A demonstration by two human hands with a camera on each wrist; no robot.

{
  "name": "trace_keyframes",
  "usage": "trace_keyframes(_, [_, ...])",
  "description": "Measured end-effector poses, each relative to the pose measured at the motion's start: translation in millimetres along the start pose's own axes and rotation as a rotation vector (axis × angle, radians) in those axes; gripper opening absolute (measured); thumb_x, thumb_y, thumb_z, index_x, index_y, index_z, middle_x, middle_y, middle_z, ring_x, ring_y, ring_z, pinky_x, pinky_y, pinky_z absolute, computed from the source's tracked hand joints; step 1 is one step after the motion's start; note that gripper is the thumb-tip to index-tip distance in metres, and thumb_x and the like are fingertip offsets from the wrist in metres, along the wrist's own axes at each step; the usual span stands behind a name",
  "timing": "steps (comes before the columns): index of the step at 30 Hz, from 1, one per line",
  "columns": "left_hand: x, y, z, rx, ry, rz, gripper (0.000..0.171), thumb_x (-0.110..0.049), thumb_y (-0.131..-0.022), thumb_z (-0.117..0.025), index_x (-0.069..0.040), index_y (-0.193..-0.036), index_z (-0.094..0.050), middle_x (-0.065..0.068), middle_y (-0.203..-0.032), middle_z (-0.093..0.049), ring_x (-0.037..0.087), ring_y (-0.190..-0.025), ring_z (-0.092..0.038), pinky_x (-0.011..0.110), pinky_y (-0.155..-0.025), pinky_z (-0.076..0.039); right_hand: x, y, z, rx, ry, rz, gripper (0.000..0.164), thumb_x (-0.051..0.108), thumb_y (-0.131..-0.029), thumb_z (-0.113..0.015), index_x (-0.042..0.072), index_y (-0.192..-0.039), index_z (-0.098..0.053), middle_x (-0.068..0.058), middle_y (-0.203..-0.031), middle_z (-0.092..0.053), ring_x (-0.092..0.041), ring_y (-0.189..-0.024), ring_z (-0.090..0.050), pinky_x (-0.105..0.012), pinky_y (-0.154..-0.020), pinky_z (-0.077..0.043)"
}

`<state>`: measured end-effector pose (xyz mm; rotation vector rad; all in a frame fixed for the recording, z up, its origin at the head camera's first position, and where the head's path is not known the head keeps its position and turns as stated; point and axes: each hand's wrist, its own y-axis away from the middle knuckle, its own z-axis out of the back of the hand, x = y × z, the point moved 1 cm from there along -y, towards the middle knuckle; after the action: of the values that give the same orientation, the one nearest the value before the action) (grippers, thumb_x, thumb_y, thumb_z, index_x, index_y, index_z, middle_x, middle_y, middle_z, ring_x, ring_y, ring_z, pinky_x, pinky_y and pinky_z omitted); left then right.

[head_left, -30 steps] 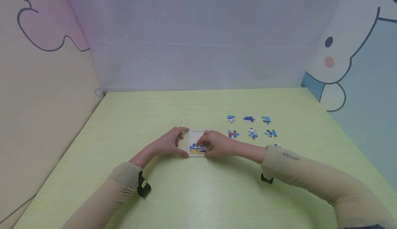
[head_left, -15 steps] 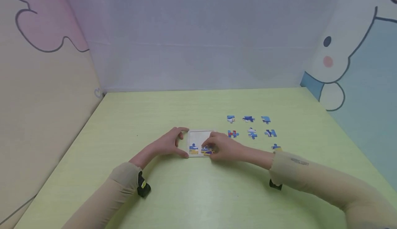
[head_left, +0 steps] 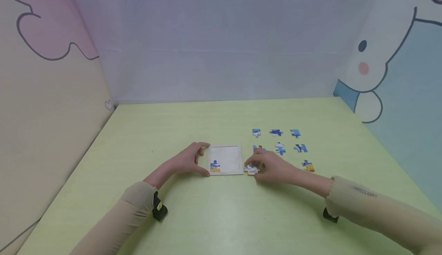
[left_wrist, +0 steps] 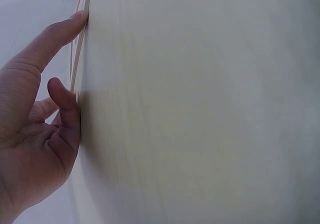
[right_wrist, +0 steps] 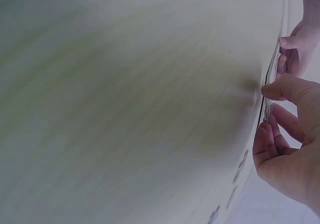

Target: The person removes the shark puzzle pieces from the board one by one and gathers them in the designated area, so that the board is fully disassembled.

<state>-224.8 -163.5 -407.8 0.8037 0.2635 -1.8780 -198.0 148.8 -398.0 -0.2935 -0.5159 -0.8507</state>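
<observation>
The square puzzle frame (head_left: 224, 146) lies on the table, pale inside, with one blue-and-yellow puzzle piece (head_left: 215, 166) in its near left corner. My left hand (head_left: 188, 158) is at the frame's left side, fingertips at the far left corner and thumb at the near left one; in the left wrist view the thumb (left_wrist: 70, 29) lies along the frame's edge. Just right of the frame, my right hand (head_left: 274, 167) pinches a blue, white and yellow puzzle piece (head_left: 251, 169) low over the table, its fingers partly covering it.
Several loose puzzle pieces lie in rows to the right: a far row with a dark blue piece (head_left: 276, 132), a nearer row with a blue-and-white piece (head_left: 280, 148), and a blue-and-yellow piece (head_left: 308, 166) beyond my right wrist. My right hand partly covers a red-and-blue piece (head_left: 258, 148).
My right hand has moved right from inside the frame, carrying the puzzle piece out past its right edge. More of the frame's pale inside shows. The left hand stays at the corners.
</observation>
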Motion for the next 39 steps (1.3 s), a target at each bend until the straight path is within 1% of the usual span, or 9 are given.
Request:
trace_keyframes(3, [0.5, -0.2, 0.0, -0.001, -0.002, -0.001, 0.098, -0.033, -0.069, -0.090, -0.012, -0.149, -0.038, 0.006, -0.112, -0.049, 0.016, -0.082, -0.047, 0.027, -0.074, -0.039, -7.5, 9.1, 4.7, -0.008, 0.003, -0.022, 0.036, 0.002, -0.076, -0.071, 0.015, -0.109, -0.073, 0.003, -0.095, -0.061, -0.024, -0.097, -0.061, -0.023, -0.072, -0.047])
trace_keyframes(5, [1.0, -0.3, 0.0, -0.001, -0.002, -0.009, 0.098, -0.033, -0.069, -0.090, -0.011, -0.149, -0.038, 0.006, -0.112, -0.048, 0.016, -0.082, -0.046, 0.026, -0.074, -0.039, -13.2, 14.3, 7.6, -0.015, 0.001, -0.032, 0.035, 0.003, -0.077, -0.071, 0.015, -0.110, -0.073, 0.002, -0.097, -0.060, -0.015, -0.084, -0.054, -0.021, -0.069, -0.047])
trace_keyframes(8, [1.4, -0.4, -0.1, 0.000, -0.001, -0.016, 0.098, -0.032, -0.069, -0.090, -0.011, -0.149, -0.038, 0.007, -0.111, -0.048, 0.015, -0.083, -0.046, 0.025, -0.074, -0.039, -22.6, 21.9, 11.6, -0.038, 0.015, -0.025, 0.034, 0.002, -0.078, -0.073, 0.014, -0.110, -0.073, 0.003, -0.099, -0.061, -0.009, -0.085, -0.054, -0.021, -0.072, -0.049])
trace_keyframes(15, [1.2, -0.4, -0.5, -0.002, -0.004, -0.016, 0.098, -0.033, -0.069, -0.090, -0.011, -0.149, -0.038, 0.007, -0.111, -0.048, 0.016, -0.083, -0.046, 0.026, -0.074, -0.039, -41.4, 38.0, 21.3, -0.062, 0.072, -0.046, 0.034, 0.006, -0.078, -0.076, 0.017, -0.109, -0.073, 0.005, -0.099, -0.063, -0.008, -0.084, -0.052, -0.021, -0.070, -0.046])
trace_keyframes(21, [1.0, -0.8, -1.1, 0.000, -0.002, -0.006, 0.097, -0.033, -0.069, -0.090, -0.012, -0.149, -0.038, 0.006, -0.112, -0.048, 0.016, -0.083, -0.046, 0.026, -0.074, -0.039, -53.8, 49.5, 30.4, -0.052, 0.141, -0.027, 0.034, 0.011, -0.080, -0.078, 0.021, -0.113, -0.074, 0.007, -0.105, -0.067, -0.012, -0.096, -0.056, -0.033, -0.083, -0.047])
trace_keyframes(23, [1.2, -0.7, -1.1, 0.000, 0.000, -0.007, 0.097, -0.033, -0.069, -0.090, -0.012, -0.149, -0.038, 0.007, -0.111, -0.048, 0.016, -0.083, -0.046, 0.026, -0.074, -0.039, -57.1, 52.3, 32.6, -0.046, 0.153, -0.025, 0.034, 0.013, -0.081, -0.078, 0.022, -0.114, -0.074, 0.007, -0.106, -0.067, -0.014, -0.098, -0.055, -0.036, -0.085, -0.046])
trace_keyframes(28, [1.7, -1.1, -1.2, 0.003, 0.003, -0.010, 0.097, -0.033, -0.069, -0.090, -0.011, -0.149, -0.038, 0.007, -0.112, -0.048, 0.016, -0.083, -0.046, 0.025, -0.074, -0.039, -63.2, 57.0, 36.0, -0.048, 0.168, -0.020, 0.035, 0.016, -0.080, -0.080, 0.023, -0.114, -0.074, 0.008, -0.103, -0.067, -0.013, -0.098, -0.055, -0.034, -0.085, -0.046])
trace_keyframes(34, [1.6, -1.0, -0.9, 0.002, 0.000, -0.015, 0.097, -0.032, -0.069, -0.090, -0.011, -0.148, -0.038, 0.007, -0.111, -0.048, 0.016, -0.083, -0.046, 0.025, -0.074, -0.039, -66.6, 63.4, 40.4, -0.055, 0.166, -0.003, 0.035, 0.015, -0.080, -0.080, 0.023, -0.114, -0.074, 0.007, -0.105, -0.068, -0.016, -0.101, -0.058, -0.036, -0.087, -0.048])
trace_keyframes(39, [1.3, -0.9, -0.2, -0.001, -0.007, -0.017, 0.097, -0.032, -0.069, -0.090, -0.011, -0.148, -0.038, 0.007, -0.111, -0.048, 0.016, -0.082, -0.046, 0.025, -0.074, -0.039, -69.7, 67.6, 42.4, -0.047, 0.157, 0.003, 0.035, 0.016, -0.081, -0.079, 0.024, -0.115, -0.073, 0.007, -0.106, -0.068, -0.014, -0.098, -0.056, -0.030, -0.079, -0.044])
